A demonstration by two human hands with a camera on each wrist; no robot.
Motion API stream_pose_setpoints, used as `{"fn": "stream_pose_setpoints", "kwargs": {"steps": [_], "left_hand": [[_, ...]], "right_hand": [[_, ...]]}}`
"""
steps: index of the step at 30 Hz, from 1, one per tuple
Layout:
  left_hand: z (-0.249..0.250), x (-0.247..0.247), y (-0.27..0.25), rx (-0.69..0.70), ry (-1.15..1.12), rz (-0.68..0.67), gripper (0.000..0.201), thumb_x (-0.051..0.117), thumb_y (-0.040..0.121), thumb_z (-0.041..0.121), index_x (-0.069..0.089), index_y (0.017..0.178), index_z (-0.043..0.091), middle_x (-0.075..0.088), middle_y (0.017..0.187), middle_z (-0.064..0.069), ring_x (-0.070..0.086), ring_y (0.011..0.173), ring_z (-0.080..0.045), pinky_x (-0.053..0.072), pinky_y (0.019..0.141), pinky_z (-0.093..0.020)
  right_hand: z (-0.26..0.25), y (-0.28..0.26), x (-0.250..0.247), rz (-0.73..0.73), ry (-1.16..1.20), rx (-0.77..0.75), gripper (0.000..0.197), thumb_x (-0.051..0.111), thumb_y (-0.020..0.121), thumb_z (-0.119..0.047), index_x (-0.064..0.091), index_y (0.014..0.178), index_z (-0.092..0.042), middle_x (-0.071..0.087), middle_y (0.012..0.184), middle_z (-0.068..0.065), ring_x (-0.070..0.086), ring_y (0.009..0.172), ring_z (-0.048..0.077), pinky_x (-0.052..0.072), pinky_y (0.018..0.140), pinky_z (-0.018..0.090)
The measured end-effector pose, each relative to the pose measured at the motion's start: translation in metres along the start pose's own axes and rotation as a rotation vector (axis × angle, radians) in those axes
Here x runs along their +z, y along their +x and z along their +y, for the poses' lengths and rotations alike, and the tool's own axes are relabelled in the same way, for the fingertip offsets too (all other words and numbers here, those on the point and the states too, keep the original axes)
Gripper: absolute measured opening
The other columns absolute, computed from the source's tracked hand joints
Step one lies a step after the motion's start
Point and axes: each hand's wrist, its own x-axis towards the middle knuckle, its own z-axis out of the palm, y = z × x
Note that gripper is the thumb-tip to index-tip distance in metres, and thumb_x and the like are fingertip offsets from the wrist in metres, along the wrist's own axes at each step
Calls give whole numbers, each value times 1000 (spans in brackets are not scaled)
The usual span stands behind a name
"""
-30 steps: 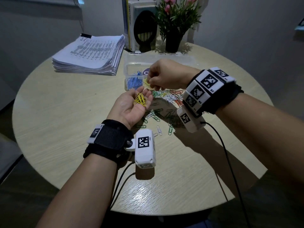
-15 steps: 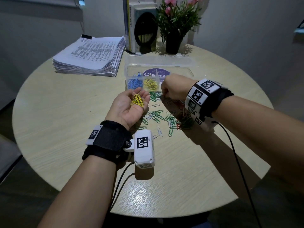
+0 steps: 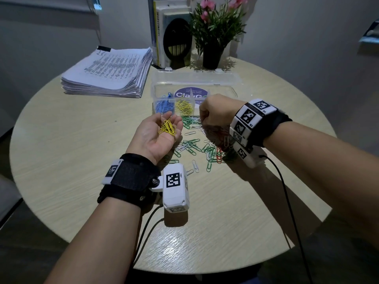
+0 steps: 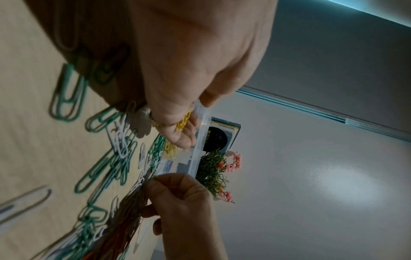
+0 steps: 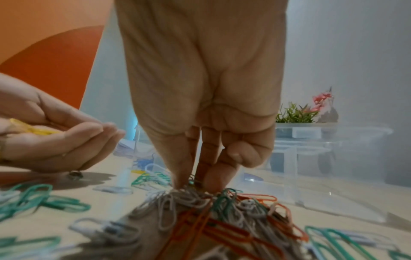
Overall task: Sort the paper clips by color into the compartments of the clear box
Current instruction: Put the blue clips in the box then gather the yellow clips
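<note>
My left hand point(image 3: 164, 128) lies palm up just above the table, cupped loosely, with several yellow clips point(image 3: 168, 129) resting in the palm. My right hand point(image 3: 202, 121) points its fingers down into the loose pile of green, white and red clips point(image 3: 196, 146). In the right wrist view its thumb and fingertips point(image 5: 209, 183) pinch together on a clip at the top of the pile; I cannot tell that clip's colour. The clear box point(image 3: 225, 89) stands open just beyond both hands, with blue clips point(image 3: 164, 106) in its left compartment and yellow clips point(image 3: 184, 107) in the one beside it.
The box lid point(image 3: 194, 75) lies flat behind the box. A thick stack of papers point(image 3: 108, 74) sits at the back left, with books point(image 3: 164, 33) and a potted plant point(image 3: 212, 56) at the back. Wrist-camera cables point(image 3: 287, 201) trail over the round table's near edge.
My right hand has come back from over the box's yellow compartment and dropped onto the loose pile. The left hand has stayed palm up with its yellow clips.
</note>
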Motion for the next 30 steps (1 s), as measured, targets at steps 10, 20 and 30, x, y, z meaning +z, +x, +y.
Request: {"fn": "stream_pose_setpoints", "kwargs": {"steps": [10,20,30], "left_hand": [[-2,1,-2,-1,21,-4,28,38,101,17,59,92,0,60,87,-15,61,80,-21,54,72,-31],[-32,26,-20,-112,109,-74,38,32,103,23,58,90,-2,61,85,-16,57,86,-25,45,88,-38],[2,42,-19,-54,201,-115,11,43,90,-7,49,99,-2,51,91,-17,54,75,-17,50,74,-20]], "right_hand": [[5,-6,-11,31,218,60,11,61,90,-10,68,99,-9,69,97,8,59,81,17,50,76,29],[-11,-32,-38,-22,461,-65,9,71,83,-14,72,91,-9,67,71,0,60,57,5,50,55,17],[70,-33,-28,345,125,322,30,58,90,-9,62,119,-14,52,123,12,55,103,29,42,83,29]]}}
